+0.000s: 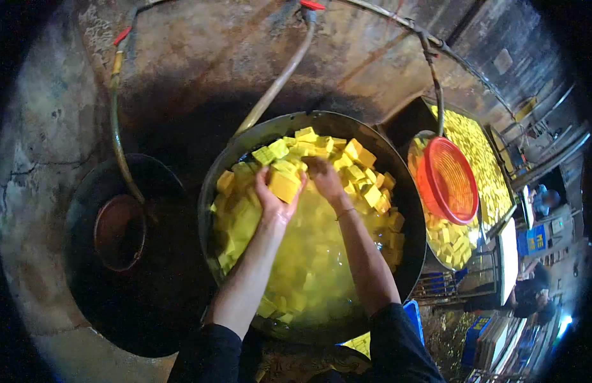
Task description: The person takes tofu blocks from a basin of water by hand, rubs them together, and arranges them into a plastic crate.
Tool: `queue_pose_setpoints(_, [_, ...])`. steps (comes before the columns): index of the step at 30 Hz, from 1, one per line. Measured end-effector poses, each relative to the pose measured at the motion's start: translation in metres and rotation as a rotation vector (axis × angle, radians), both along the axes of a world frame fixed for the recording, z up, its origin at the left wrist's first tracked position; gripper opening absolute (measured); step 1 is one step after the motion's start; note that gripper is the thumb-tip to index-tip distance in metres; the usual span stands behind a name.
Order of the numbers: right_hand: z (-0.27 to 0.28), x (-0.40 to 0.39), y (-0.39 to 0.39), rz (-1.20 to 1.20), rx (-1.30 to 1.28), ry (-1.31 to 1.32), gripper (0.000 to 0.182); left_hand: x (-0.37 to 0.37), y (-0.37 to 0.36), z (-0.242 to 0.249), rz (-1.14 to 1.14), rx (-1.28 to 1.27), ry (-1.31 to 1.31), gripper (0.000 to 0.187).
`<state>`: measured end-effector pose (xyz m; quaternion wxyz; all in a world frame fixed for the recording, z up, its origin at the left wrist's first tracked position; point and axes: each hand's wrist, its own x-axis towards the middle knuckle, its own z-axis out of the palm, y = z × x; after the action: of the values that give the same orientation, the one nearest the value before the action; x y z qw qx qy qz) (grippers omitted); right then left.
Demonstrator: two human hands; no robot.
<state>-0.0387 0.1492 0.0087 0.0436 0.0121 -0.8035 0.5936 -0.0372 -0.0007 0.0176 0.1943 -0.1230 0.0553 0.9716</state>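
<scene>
A large round metal vat holds cloudy yellow liquid and many yellow blocks, piled up toward its far side. My left hand is cupped around several yellow blocks above the liquid, its fingers and thumb against their sides. Just to the right, over the pile, is my right hand, blurred and dark. Its fingers are smeared, and whether anything is in them cannot be made out. A thin band circles the right wrist.
A red-orange plastic basket sits right of the vat, over another container of yellow blocks. Hoses hang from pipes on the wall. A dark vat stands left. People are at far right.
</scene>
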Motion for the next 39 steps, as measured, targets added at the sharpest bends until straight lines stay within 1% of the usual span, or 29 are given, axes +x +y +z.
queue_pose_setpoints(1, [0.0,-0.002,-0.008,0.14,0.23,-0.02,0.037,-0.01,-0.016,0.013,0.032,0.099,0.043,0.038])
queue_pose_setpoints(2, [-0.013,-0.004,-0.026,0.174,0.384,0.062,0.045,-0.015,-0.029,0.03,0.073,0.105,0.042,0.039])
queue_pose_setpoints(3, [-0.028,-0.009,-0.04,0.238,0.5,0.078,0.048,-0.021,-0.04,0.042,0.114,0.112,0.04,0.04])
queue_pose_setpoints(5, [-0.052,-0.014,-0.062,0.229,0.589,0.082,0.047,-0.031,-0.055,0.053,0.167,0.113,0.045,0.04])
queue_pose_setpoints(6, [-0.037,-0.011,-0.068,0.241,0.567,0.06,0.041,-0.035,-0.059,0.054,0.188,0.136,0.054,0.04])
queue_pose_setpoints(7, [-0.031,-0.009,-0.066,0.249,0.563,0.059,0.041,-0.037,-0.064,0.054,0.208,0.158,0.062,0.041])
queue_pose_setpoints(9, [-0.02,-0.009,-0.053,0.265,0.348,0.056,0.037,-0.037,-0.069,0.053,0.201,0.158,0.078,0.041])
queue_pose_setpoints(10, [-0.028,-0.017,-0.046,0.192,0.232,0.031,0.031,-0.036,-0.069,0.051,0.187,0.163,0.098,0.041])
queue_pose_setpoints(11, [-0.034,-0.019,-0.034,0.192,0.235,0.026,0.031,-0.035,-0.069,0.05,0.187,0.166,0.093,0.041])
queue_pose_setpoints(13, [-0.027,-0.018,-0.019,0.191,0.528,0.044,0.028,-0.037,-0.064,0.043,0.191,0.092,0.059,0.039])
queue_pose_setpoints(14, [-0.035,-0.02,-0.025,0.251,0.834,0.007,0.026,-0.038,-0.059,0.041,0.183,0.095,0.061,0.039])
queue_pose_setpoints(15, [-0.033,-0.015,-0.034,0.242,0.837,0.007,0.026,-0.037,-0.055,0.041,0.197,0.084,-0.005,0.039])
queue_pose_setpoints(17, [-0.032,0.007,-0.057,0.232,1.047,0.041,0.015,-0.035,-0.049,0.035,0.202,0.071,-0.064,0.038])
queue_pose_setpoints(19, [-0.082,0.005,-0.067,0.203,1.233,-0.006,0.013,-0.032,-0.047,0.024,0.138,0.188,-0.001,0.038])
queue_pose_setpoints(20, [-0.083,0.007,-0.073,0.107,1.181,-0.101,0.015,-0.031,-0.047,0.022,0.121,0.158,-0.01,0.037])
queue_pose_setpoints(21, [-0.081,0.011,-0.071,0.099,1.183,-0.092,0.015,-0.029,-0.048,0.023,0.119,0.16,0.001,0.037])
queue_pose_setpoints(24, [-0.056,0.029,-0.049,0.119,0.876,-0.13,0.016,-0.023,-0.051,0.023,0.117,0.109,-0.005,0.033])
queue_pose_setpoints(25, [-0.046,0.038,-0.034,0.113,0.885,-0.128,0.016,-0.021,-0.051,0.022,0.114,0.1,-0.003,0.033])
queue_pose_setpoints(27, [-0.027,0.057,-0.005,0.279,-0.038,-0.227,0.025,-0.022,-0.047,0.019,0.077,0.111,0.004,0.032])
queue_pose_setpoints(28, [-0.014,0.067,-0.006,0.266,-0.029,-0.224,0.025,-0.022,-0.041,0.014,0.065,0.12,0.007,0.032])
queue_pose_setpoints(30, [0.019,0.094,-0.009,0.033,-0.37,-0.134,0.03,-0.017,-0.027,0.009,0.034,0.077,-0.024,0.032])
queue_pose_setpoints(31, [0.039,0.103,-0.01,0.013,-0.364,-0.124,0.03,-0.014,-0.02,0.009,0.016,0.065,-0.032,0.032])
queue_pose_setpoints(33, [0.08,0.119,-0.013,-0.079,-0.011,-0.067,0.031,0.001,-0.006,0.013,-0.055,-0.166,-0.066,0.033])
queue_pose_setpoints(34, [0.095,0.124,-0.017,-0.082,-0.118,-0.129,0.031,0.006,0.002,0.009,-0.101,-0.111,-0.02,0.034])
queue_pose_setpoints(35, [0.104,0.128,-0.02,-0.109,-0.121,-0.128,0.031,0.015,0.012,0.003,-0.119,-0.176,0.03,0.035])
queue_pose_setpoints(36, [0.111,0.132,-0.022,-0.137,-0.04,-0.141,0.031,0.017,0.021,-0.015,-0.169,-0.178,0.088,0.036])
queue_pose_setpoints(37, [0.115,0.135,-0.023,-0.164,0.041,-0.157,0.031,0.026,0.025,-0.009,-0.218,-0.178,0.145,0.036])
queue_pose_setpoints(38, [0.118,0.137,-0.024,-0.186,0.166,-0.192,0.036,0.044,0.027,-0.005,-0.283,-0.092,0.195,0.035])
queue_pose_setpoints(39, [0.091,0.136,-0.015,-0.182,-0.052,-0.11,0.039,0.048,0.034,0.005,-0.37,-0.106,0.025,0.032])
